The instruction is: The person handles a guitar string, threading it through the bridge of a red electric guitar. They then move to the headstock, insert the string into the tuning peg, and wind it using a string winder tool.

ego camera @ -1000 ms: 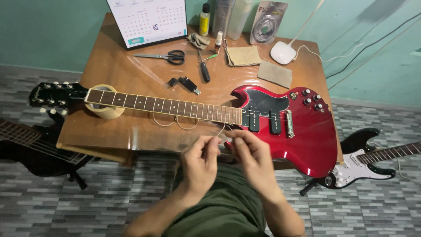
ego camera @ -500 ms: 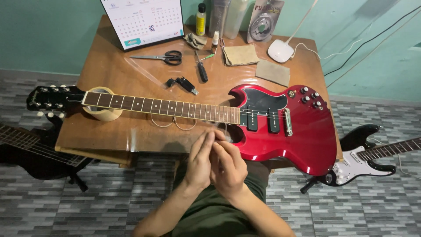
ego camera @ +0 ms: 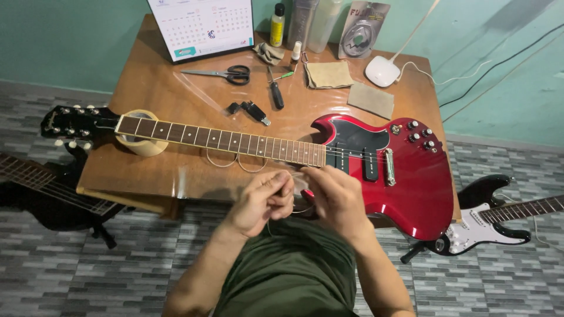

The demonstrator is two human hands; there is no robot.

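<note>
Left hand (ego camera: 261, 202) and right hand (ego camera: 335, 196) both pinched on thin guitar string (ego camera: 296, 176) at table's 6 o'clock edge, red guitar (ego camera: 405, 176) right behind it, scissors (ego camera: 226, 73), screwdriver (ego camera: 275, 93), cloths at 12 o'clock, tape roll (ego camera: 141, 144) under neck at 9, brown wooden table (ego camera: 158, 94), grey tile floor, teal wall.

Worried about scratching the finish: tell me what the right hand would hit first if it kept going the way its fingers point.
The right hand points up and left, toward the left hand. It would probably meet those fingers and the thin wire first; beyond lies the red guitar's neck. Depth is unclear.
</note>
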